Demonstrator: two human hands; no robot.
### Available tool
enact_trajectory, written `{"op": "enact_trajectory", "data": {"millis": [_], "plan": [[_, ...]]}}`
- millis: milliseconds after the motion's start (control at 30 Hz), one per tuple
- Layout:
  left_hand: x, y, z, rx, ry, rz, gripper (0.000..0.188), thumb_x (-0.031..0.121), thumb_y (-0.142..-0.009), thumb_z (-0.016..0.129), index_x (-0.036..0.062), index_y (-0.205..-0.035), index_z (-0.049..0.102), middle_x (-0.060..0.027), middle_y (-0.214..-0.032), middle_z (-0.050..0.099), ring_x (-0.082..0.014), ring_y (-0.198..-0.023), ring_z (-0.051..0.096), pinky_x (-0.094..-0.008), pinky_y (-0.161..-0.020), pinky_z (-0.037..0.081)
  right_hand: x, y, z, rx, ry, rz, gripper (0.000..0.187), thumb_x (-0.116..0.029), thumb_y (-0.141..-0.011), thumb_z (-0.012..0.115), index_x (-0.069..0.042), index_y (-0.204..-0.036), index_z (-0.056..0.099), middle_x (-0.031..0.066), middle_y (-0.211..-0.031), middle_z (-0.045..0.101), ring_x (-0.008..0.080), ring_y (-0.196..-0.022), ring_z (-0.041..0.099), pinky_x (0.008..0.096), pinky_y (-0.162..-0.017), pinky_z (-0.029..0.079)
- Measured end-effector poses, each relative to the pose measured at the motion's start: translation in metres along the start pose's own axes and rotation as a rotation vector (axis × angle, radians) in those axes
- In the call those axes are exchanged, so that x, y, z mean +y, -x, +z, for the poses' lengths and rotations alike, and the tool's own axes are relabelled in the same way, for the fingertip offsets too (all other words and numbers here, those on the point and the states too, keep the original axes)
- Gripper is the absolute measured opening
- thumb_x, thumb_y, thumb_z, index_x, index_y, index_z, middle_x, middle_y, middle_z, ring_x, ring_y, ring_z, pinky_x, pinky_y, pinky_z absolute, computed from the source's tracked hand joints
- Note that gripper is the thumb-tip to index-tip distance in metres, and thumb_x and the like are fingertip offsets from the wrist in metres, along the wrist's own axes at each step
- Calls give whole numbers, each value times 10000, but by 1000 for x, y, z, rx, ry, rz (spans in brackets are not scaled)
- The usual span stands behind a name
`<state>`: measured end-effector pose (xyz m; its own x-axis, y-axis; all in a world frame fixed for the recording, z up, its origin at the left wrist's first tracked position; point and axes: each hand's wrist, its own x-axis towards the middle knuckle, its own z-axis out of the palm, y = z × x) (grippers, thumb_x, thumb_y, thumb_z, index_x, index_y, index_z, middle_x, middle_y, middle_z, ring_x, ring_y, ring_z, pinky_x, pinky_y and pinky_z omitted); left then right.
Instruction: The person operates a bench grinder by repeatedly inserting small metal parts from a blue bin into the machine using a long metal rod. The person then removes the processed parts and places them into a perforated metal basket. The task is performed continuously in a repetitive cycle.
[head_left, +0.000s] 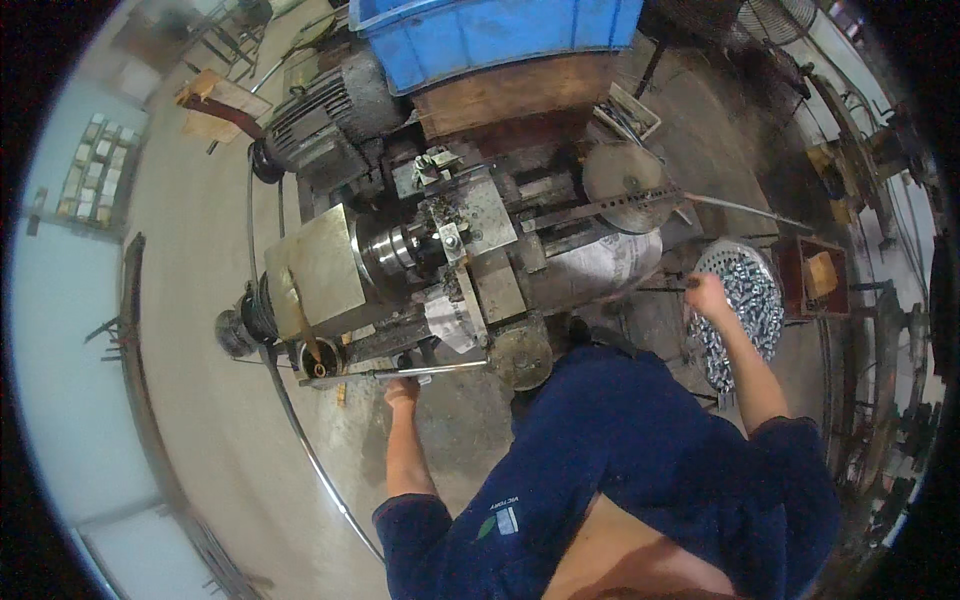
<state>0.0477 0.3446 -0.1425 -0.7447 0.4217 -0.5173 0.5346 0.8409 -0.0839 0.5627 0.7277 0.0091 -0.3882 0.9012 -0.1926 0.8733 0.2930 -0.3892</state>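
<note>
A small lathe-like machine with a boxy metal headstock stands in front of me. Its chuck faces a tool block on the slide. My left hand is closed just below a long metal bar at the machine's near side. Its fingertips are partly hidden, and what they hold is too small to tell. Out to the right, my right hand is wrapped round the end of a dark lever handle. Beside that hand is a round perforated basket full of small shiny metal parts.
A blue plastic crate rests on a wooden block behind the machine. A motor sits at the back left. A small reddish box stands right of the basket. A hose runs along the floor at left.
</note>
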Motion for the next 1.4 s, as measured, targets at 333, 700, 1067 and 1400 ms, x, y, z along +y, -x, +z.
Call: {"op": "enact_trajectory", "data": {"millis": [333, 700, 1067, 1400], "plan": [[-16, 67, 9, -224, 1225, -275, 268, 152, -799, 528, 2, -1020, 506, -128, -707, 606, -218, -517, 598, -345, -448, 491, -233, -86, -38, -88, -400, -515, 384, -110, -573, 563, -14, -940, 618, 157, -851, 621, 243, -747, 601, 322, -690, 470], [-230, 246, -92, 631, 657, -635, 329, 275, -832, 514, 10, -1018, 573, -133, -764, 618, -228, -722, 603, -349, -660, 463, -424, -96, 50, -142, 50, -1082, 284, -172, -542, 594, -25, -779, 645, 170, -889, 586, 347, -887, 535, 403, -807, 426], [-84, 292, -43, 373, 390, -753, 468, 421, -693, 623, 28, -942, 578, -175, -826, 613, -360, -814, 582, -428, -729, 452, -433, -102, 65, -177, 230, -1142, 287, -200, -553, 591, -10, -762, 643, 158, -861, 607, 313, -879, 547, 384, -819, 423], [-104, 250, -92, 229, 608, -329, 319, 276, -709, 654, -20, -777, 558, -152, -672, 600, -237, -620, 604, -349, -569, 463, -422, -102, -37, 26, 360, -1342, 211, -202, -549, 578, -56, -682, 652, 135, -806, 590, 288, -843, 526, 373, -786, 388]]}}
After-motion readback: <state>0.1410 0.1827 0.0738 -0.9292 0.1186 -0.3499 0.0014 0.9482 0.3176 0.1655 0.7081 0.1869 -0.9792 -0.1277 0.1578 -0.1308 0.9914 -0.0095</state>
